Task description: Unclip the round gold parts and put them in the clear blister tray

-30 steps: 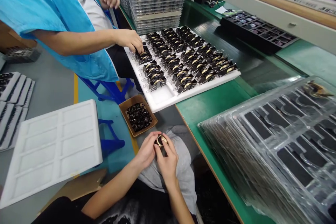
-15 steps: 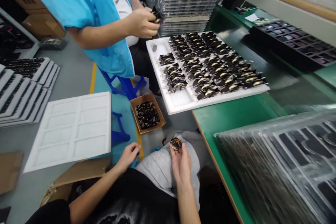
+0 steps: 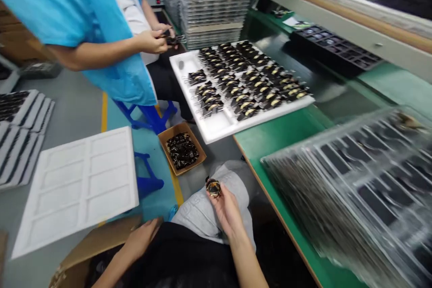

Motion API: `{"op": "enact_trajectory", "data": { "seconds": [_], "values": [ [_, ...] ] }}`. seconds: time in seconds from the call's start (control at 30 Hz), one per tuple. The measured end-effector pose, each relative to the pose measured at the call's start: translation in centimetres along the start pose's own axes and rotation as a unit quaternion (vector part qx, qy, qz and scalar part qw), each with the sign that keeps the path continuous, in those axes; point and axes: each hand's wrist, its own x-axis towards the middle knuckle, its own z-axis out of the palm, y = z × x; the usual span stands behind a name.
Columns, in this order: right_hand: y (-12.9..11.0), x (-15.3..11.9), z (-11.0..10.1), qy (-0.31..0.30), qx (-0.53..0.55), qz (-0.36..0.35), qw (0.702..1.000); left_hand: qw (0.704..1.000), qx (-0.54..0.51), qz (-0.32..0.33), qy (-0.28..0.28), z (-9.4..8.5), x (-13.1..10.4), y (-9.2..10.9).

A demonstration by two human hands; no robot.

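Note:
My right hand is raised over my grey-clad lap. Its fingers and thumb grip a round, gold-rimmed black piece that looks like a watch head. Down at the left, my left hand lies beside my black shirt and the open cardboard box. Its fingers look stretched out, somewhat blurred, and I see nothing in them. Beyond the round piece, a small brown box on the floor holds a heap of black binder clips.
A white foam tray with rows of clipped black-and-gold pieces overhangs the green table. Stacked clear plastic trays stand at right. A co-worker's hands hold a black clipped piece. A white foam panel leans left.
My left hand has drawn back and down toward my body. My right hand still holds the round piece, now tilted differently. The co-worker's two hands have come together on the clipped piece.

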Motion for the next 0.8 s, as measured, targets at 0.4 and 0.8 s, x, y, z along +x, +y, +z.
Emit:
{"op": "enact_trajectory", "data": {
  "seconds": [0.4,0.8],
  "values": [
    [-1.1,-13.0,-5.1,0.019,-0.032,-0.111,0.993,0.744,-0.165,0.489,-0.425,-0.6,5.4,26.6],
    [-17.2,-26.0,-4.3,-0.056,-0.236,-0.123,0.962,0.653,-0.209,0.675,-0.272,-1.0,0.4,35.0]
  ]
}}
